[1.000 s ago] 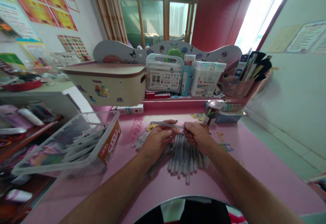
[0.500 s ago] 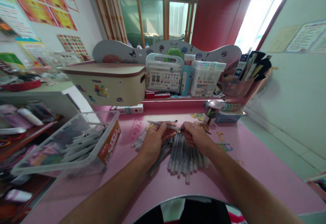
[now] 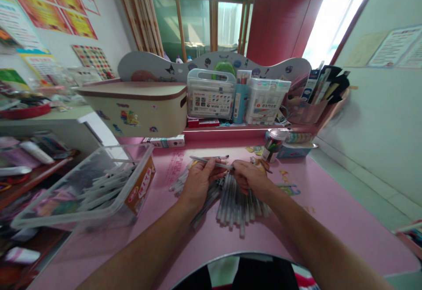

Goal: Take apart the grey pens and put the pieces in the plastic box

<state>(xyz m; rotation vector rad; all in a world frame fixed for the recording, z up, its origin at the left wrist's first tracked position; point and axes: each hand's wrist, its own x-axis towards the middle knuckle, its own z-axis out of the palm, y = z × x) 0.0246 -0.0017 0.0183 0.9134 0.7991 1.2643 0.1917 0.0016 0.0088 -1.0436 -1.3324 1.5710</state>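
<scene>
My left hand (image 3: 197, 180) pinches the barrel of a clear grey pen (image 3: 201, 160), held nearly level over the desk. At the pen's other end my right hand (image 3: 249, 178) has its fingers closed on the tip; whether a cap is there is hidden. A thin dark end sticks out past my right hand, and I cannot tell what it belongs to. Below the hands several similar pens (image 3: 242, 213) lie fanned out on the pink desk (image 3: 158, 237). More pens (image 3: 180, 182) lie to the left, partly covered by my left hand.
A clear plastic bin (image 3: 82, 215) with several pens stands at the left. Behind are a lidded cream box (image 3: 141, 114), a marker case (image 3: 211, 96), a second marker box (image 3: 267, 101) and a pen holder (image 3: 305, 110). A small jar (image 3: 273, 145) stands at the back right.
Both hands stay almost in place with the pen between them. The whole view has shifted slightly, and the right hand's fingers have turned a little.
</scene>
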